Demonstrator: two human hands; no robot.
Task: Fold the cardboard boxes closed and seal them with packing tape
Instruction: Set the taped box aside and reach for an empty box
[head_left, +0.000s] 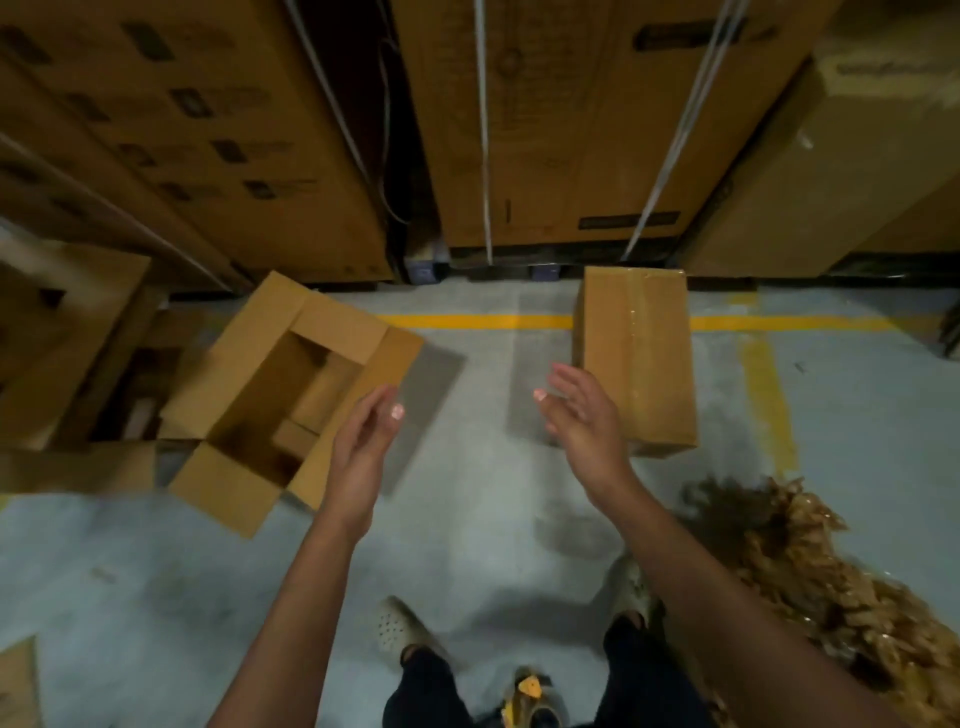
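Observation:
An open cardboard box (270, 395) lies on the floor to the left, its flaps spread outward and its inside showing. A closed cardboard box (639, 358) with glossy tape along its top stands to the right. My left hand (366, 441) hovers with straight fingers just right of the open box's near flap, holding nothing. My right hand (582, 415) is raised with fingers extended, just left of the closed box, also holding nothing. A yellow-and-black tool (530, 693), possibly a tape dispenser, sits low at my waist.
Tall stacked cartons (561, 130) with white straps wall off the back. More open boxes (67, 353) crowd the left. A heap of crumpled brown tape or paper (831, 582) lies at the right. Yellow lines (467, 321) mark the grey floor. My feet (400, 629) stand below.

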